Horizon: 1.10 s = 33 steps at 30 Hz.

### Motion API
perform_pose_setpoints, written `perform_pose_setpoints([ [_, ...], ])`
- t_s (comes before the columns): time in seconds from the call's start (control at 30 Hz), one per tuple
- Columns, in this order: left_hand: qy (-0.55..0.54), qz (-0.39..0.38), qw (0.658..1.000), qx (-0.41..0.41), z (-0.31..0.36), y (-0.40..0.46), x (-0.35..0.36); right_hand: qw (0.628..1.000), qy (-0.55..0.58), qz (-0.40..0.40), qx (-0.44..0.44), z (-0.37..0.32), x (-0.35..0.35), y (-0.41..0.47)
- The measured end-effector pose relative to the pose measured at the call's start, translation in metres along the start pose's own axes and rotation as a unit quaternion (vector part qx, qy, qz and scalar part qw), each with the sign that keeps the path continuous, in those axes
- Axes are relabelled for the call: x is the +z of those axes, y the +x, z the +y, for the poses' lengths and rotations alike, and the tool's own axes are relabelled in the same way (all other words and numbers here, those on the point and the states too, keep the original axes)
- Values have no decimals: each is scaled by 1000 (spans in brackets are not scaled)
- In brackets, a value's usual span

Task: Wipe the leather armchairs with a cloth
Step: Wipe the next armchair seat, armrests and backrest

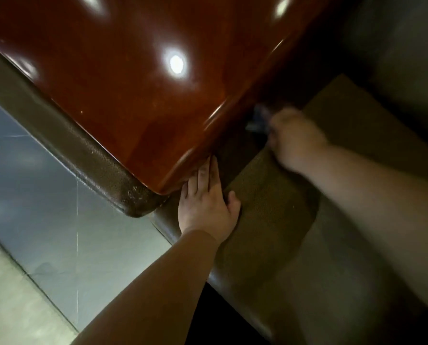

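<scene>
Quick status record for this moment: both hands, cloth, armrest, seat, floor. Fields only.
left hand: flat, open, fingers spread, pressed on the seat edge beside the armrest corner
right hand: blurred, closed around the cloth, deep in the gap under the armrest
cloth: bluish, mostly hidden, blurred
armrest: glossy red-brown wood top, brown leather rim below
seat cushion: brown textured leather
floor: grey tiles, left of chair

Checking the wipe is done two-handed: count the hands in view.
2. The left hand lies flat on the seat cushion beside the wooden armrest; the right hand, blurred, holds the cloth further back.
</scene>
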State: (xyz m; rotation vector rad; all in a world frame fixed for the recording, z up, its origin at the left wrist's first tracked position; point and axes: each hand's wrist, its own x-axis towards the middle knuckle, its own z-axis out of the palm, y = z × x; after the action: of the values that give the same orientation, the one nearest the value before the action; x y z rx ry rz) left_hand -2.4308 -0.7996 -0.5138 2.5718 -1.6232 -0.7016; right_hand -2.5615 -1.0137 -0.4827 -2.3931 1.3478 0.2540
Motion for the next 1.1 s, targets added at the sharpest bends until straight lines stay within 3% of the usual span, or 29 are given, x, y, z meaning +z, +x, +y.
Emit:
perform_pose_setpoints([
  [0.1, 12, 35, 999, 9, 0, 3, 10, 987, -2, 19, 158, 42, -14, 48],
  [0.17, 23, 46, 999, 12, 0, 6, 14, 982, -10, -12, 188, 30, -9, 58],
  [0.33, 48, -8, 999, 11, -3, 4, 6, 997, 43, -14, -68, -74, 29, -51],
  [0.4, 28, -23, 999, 6, -4, 3, -3, 984, 68, -35, -164, -73, 30, -73],
  [0.43, 21, -27, 999, 10, -4, 3, -7, 981, 73, -47, -172, -61, 25, -77],
  [0.5, 22, -37, 999, 33, -8, 1, -12, 991, 60, -35, -115, -37, 17, -75],
  [0.6, 39, -57, 995, 67, -26, -12, -14, 993, 58, 48, 86, -7, 7, -40],
  [0.7, 65, -59, 992, 85, -43, -23, -16, 981, 62, -2, 183, -35, 6, 8],
  [0.83, 79, -86, 988, 103, -65, -41, -22, 996, 82, 31, 3, -119, 38, -54],
  [0.93, 109, -94, 978, 151, -85, -57, -33, 980, 65, -45, -180, -108, 33, -103],
  [0.97, 106, -100, 977, 158, -91, -62, -35, 975, 41, -79, -206, -92, 30, -102],
  [1.03, 89, -103, 981, 141, -96, -71, -35, 984, 9, -85, -157, -62, 24, -88],
  [1.1, 78, -84, 989, 95, -91, -81, -30, 999, 26, -16, -14, -39, 15, -63],
])
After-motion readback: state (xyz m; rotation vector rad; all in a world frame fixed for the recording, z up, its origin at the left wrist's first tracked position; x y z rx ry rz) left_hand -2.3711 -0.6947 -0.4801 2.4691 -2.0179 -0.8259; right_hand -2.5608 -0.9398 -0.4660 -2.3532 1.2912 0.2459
